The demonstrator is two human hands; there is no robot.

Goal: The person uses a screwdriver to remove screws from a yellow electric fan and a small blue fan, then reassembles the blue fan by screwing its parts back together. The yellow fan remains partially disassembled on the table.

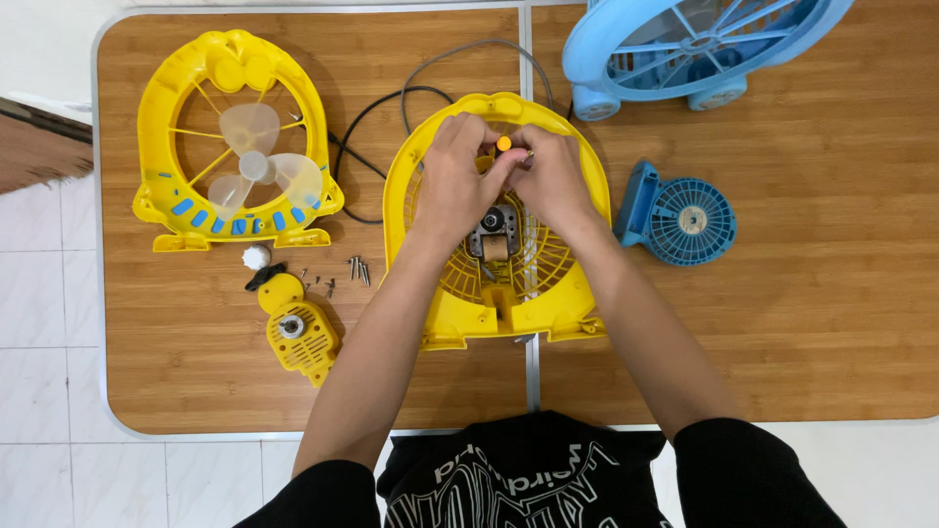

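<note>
Both hands, left (pixel 455 181) and right (pixel 555 176), pinched an orange-tipped tool (pixel 504 144) above the motor (pixel 494 230), fingers closed; tool end-on, axis indeterminate.

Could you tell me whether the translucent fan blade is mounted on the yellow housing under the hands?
No, the translucent fan blade sits in the separate yellow front frame at the table's left.

Black short-sleeved shirt, white print
</note>
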